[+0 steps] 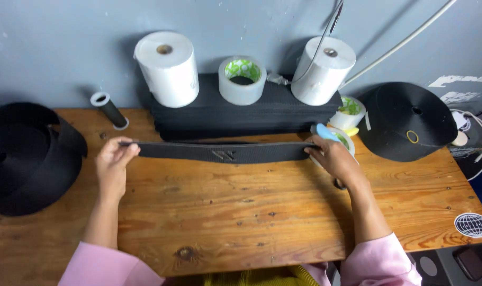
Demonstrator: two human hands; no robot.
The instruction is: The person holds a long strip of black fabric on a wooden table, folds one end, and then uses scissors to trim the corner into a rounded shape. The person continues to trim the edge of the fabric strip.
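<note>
Strap point(219, 152) lies on the table point(251, 212), before the stack point(241, 119) (rolls point(167, 69) on top).

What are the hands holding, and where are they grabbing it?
A black webbing strip, stretched flat above the wooden table. The left hand pinches its left end, the right hand its right end.

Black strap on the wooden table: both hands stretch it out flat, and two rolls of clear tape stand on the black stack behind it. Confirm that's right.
Not quite. The head view shows one roll of clear tape on the black stack, between two white rolls. The rest holds: the left hand and right hand stretch the black strap over the wooden table.
</note>
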